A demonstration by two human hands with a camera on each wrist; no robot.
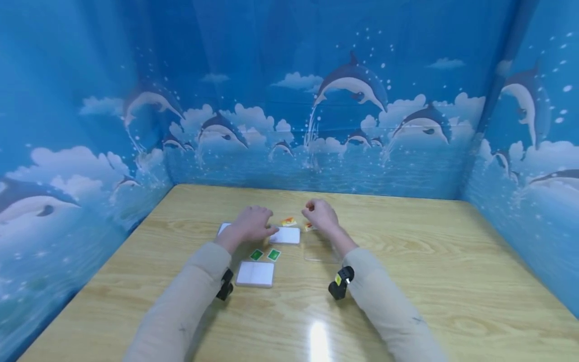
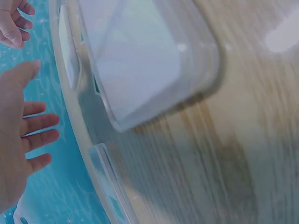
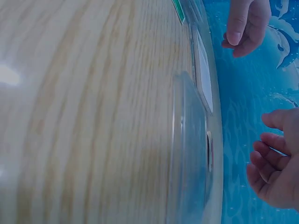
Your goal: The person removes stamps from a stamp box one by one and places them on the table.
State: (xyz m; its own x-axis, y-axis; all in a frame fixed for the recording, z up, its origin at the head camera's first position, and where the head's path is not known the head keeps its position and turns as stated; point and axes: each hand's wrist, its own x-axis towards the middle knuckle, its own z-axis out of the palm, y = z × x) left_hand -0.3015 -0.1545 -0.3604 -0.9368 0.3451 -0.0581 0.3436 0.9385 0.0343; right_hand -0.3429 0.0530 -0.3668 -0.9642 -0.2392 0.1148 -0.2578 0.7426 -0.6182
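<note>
In the head view my left hand (image 1: 254,224) hovers over a flat white rectangular case (image 1: 286,235), fingers spread and nothing in them. Another white case (image 1: 223,228) is partly hidden behind that wrist. My right hand (image 1: 321,214) is above a small orange-and-white card (image 1: 309,227), which it partly covers. Its fingers bend loosely, and the right wrist view shows no thing between them. A similar orange card (image 1: 288,221) lies between the hands. Below the right forearm is a clear plastic case or lid (image 1: 316,254).
Two small green cards (image 1: 256,255) lie side by side on the wooden table (image 1: 429,281). Nearer to me is a clear-edged case with a white inside (image 1: 255,274). Dolphin-print curtains (image 1: 271,100) enclose the back and sides of the table.
</note>
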